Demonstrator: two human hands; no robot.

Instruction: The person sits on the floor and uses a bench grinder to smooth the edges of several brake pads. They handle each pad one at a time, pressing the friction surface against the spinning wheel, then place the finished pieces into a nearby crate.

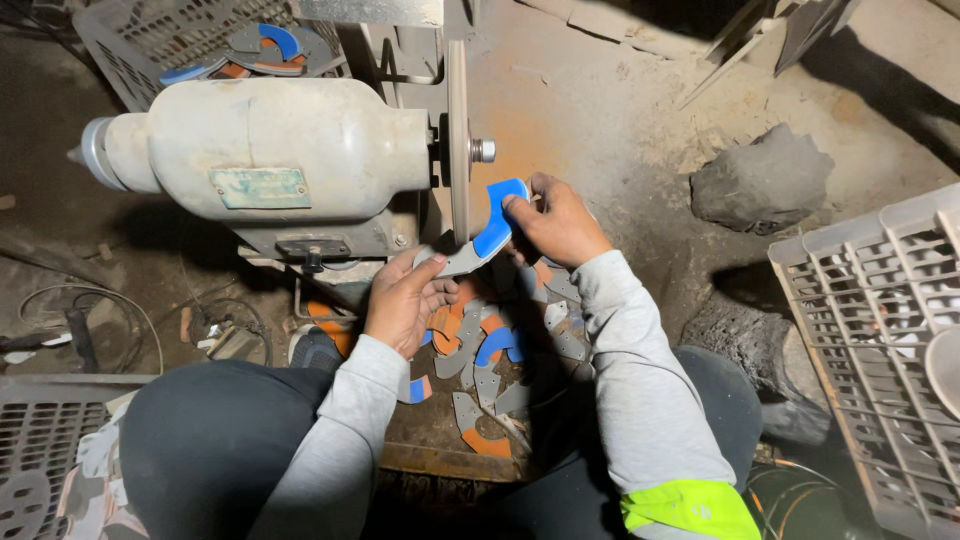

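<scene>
Both hands press a curved blade against the grinder's wheel.

The person sits low, holding a curved metal blade (484,238), blue on its upper part and bare grey below, just beside the thin grinding wheel (458,140) of a pale bench grinder (270,145). The blade's long axis runs diagonally, its blue end pointing up and away, its grey end down toward the left knee. The right hand (555,222) is closed around the blue end; the left hand (405,300) curls its fingers over the grey end. Below the hands lies a heap of similar blue, orange and grey pieces (480,360). A plastic crate (880,340) stands at the right.
</scene>
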